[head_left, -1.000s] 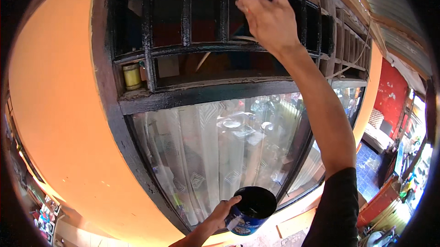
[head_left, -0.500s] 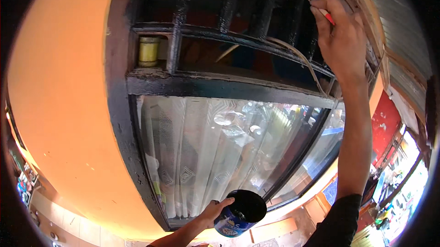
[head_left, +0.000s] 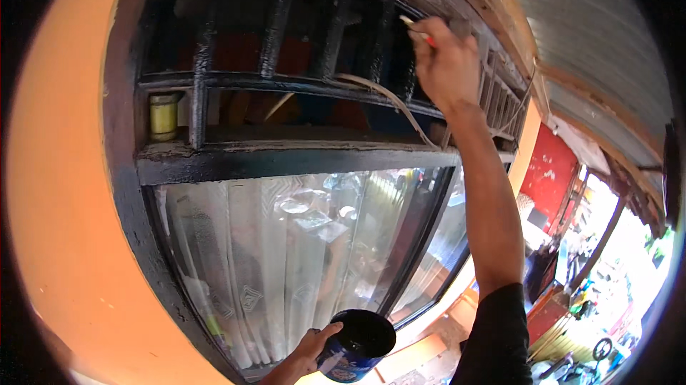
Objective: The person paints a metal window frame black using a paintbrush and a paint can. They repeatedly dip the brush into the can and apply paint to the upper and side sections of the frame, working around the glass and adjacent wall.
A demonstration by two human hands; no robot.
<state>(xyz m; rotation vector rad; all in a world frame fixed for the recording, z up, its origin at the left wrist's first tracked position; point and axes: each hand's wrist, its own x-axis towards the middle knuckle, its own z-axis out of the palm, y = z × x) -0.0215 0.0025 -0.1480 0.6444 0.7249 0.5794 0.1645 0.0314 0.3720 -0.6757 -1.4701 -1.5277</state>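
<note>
We see an orange wall (head_left: 68, 192) around a black window frame (head_left: 286, 162). The grille bars (head_left: 275, 20) above are glossy black. A yellow jar (head_left: 163, 115) sits behind them. The curtain (head_left: 286, 256) behind the glass is white with a faint woven pattern. The can (head_left: 355, 346) is dark blue, its inside black. The brush handle (head_left: 416, 27) is pale with a red band. The sleeve (head_left: 496, 338) is black. The far wall (head_left: 547, 170) is red.

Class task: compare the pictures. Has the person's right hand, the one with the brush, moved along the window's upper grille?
Yes. The right hand has moved rightward along the black grille, away from the yellow jar.
</note>
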